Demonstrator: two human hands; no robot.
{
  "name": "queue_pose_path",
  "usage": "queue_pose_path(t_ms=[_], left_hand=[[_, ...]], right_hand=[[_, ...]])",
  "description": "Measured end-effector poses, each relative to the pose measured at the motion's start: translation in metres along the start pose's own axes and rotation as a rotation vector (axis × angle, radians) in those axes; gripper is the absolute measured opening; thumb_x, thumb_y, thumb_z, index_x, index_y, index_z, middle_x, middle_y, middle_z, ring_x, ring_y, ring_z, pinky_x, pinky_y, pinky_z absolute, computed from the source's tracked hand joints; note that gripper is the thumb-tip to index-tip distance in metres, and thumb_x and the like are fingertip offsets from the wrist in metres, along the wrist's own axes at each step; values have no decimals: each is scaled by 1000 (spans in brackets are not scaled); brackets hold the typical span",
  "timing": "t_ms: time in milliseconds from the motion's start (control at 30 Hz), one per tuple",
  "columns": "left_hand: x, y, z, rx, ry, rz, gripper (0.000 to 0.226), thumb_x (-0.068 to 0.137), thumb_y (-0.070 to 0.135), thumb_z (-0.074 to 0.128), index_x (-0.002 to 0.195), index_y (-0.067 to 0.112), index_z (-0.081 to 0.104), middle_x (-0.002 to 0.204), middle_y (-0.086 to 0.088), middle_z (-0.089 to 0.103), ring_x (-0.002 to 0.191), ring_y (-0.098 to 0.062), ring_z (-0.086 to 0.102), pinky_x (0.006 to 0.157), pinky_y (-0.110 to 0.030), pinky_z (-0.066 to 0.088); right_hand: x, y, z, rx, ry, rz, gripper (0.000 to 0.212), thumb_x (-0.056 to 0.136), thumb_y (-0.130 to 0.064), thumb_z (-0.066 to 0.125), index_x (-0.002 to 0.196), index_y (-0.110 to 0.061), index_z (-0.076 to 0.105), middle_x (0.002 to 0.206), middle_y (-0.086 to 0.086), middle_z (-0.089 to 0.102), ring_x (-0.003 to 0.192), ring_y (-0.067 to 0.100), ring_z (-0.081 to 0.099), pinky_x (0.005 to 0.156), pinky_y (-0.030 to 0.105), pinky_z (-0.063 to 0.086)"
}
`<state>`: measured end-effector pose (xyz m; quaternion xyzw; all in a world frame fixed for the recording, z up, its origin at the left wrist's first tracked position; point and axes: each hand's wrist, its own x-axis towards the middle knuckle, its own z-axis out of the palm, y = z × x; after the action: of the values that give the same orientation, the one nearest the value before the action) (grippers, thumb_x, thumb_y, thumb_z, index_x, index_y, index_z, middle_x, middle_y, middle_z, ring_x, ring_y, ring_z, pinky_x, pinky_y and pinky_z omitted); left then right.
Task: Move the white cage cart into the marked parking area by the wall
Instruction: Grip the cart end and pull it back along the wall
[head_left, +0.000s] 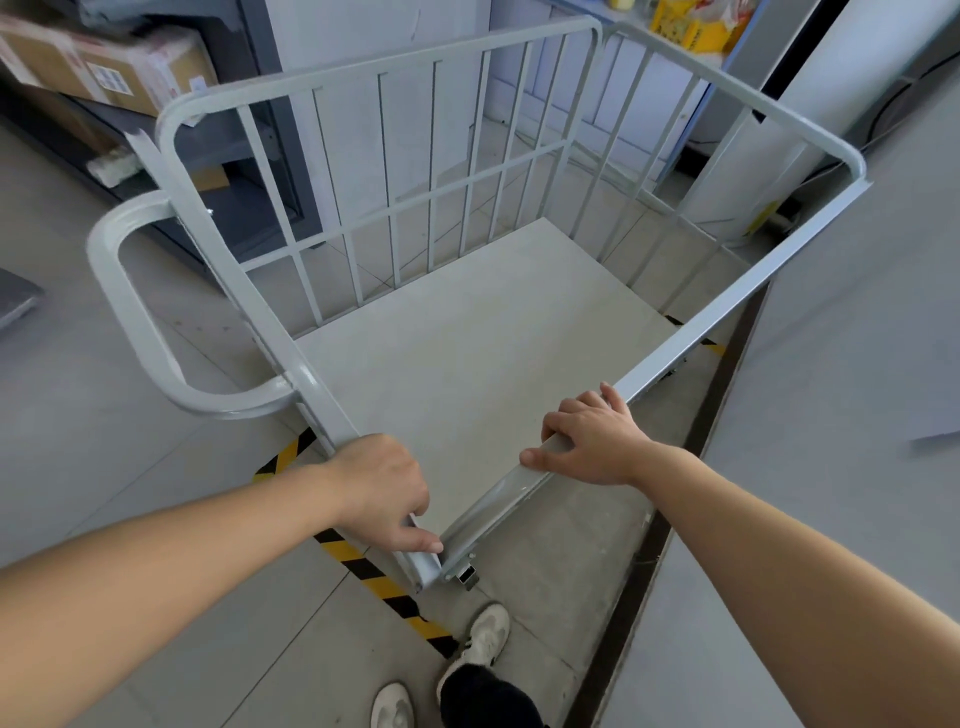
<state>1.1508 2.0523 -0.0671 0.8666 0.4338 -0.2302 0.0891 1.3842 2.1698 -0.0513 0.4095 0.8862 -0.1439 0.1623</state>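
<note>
hands (382, 488) (589, 441) grasp cage cart (467, 364) near-corner rails.

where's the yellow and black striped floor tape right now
In the head view, the yellow and black striped floor tape runs diagonally under the white cage cart's near corner, left of the white sneakers.

1. The white cage cart (467, 332) has barred metal sides, a flat pale deck with nothing on it, and a looped handle on its left side.
2. It stands on the floor beside the grey wall on its right, its near corner over the yellow-black floor tape (384, 587).
</note>
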Motion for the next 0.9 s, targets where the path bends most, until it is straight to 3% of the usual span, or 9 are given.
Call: queue_pose_path(t_ms=[200, 433, 600, 700, 900], left_hand=[[1, 1, -1, -49, -38, -30, 62, 87, 71, 28, 61, 17, 46, 53, 2, 39, 54, -24, 45, 46, -29, 25], [2, -5, -7, -147, -140, 2, 63, 86, 73, 30, 65, 15, 41, 55, 2, 36, 50, -19, 35, 48, -31, 26], [0, -11, -7, -211, -134, 4, 65, 87, 73, 26, 63, 15, 39, 58, 1, 39, 52, -20, 37, 51, -35, 32], [-2, -17, -8, -174, -117, 20, 69, 88, 73, 23, 69, 12, 48, 68, -3, 51, 62, -24, 50, 66, -42, 46], [-25, -61, -10, -63, 28, -21, 74, 87, 75, 22, 96, 13, 62, 91, -5, 57, 89, -26, 51, 87, -40, 40]], right_hand=[[5, -4, -9, -63, -135, 29, 57, 80, -75, 37, 104, -28, 60, 116, 0, 55, 129, 23, 32, 115, 49, -1], [28, -11, -35, -155, -423, -8, 66, 80, -76, 39, 110, -21, 61, 115, -3, 60, 122, 22, 38, 103, 45, 24], [38, -20, -43, -92, -545, -40, 63, 84, -67, 45, 121, -16, 56, 131, -2, 54, 123, 23, 46, 99, 39, 34], [43, -32, -45, -47, -568, -71, 60, 86, -61, 49, 121, -13, 57, 132, 0, 54, 121, 22, 48, 93, 33, 37], [66, -65, -51, 36, -483, -110, 52, 87, -60, 50, 114, -16, 59, 126, 1, 58, 118, 22, 51, 94, 33, 38]])
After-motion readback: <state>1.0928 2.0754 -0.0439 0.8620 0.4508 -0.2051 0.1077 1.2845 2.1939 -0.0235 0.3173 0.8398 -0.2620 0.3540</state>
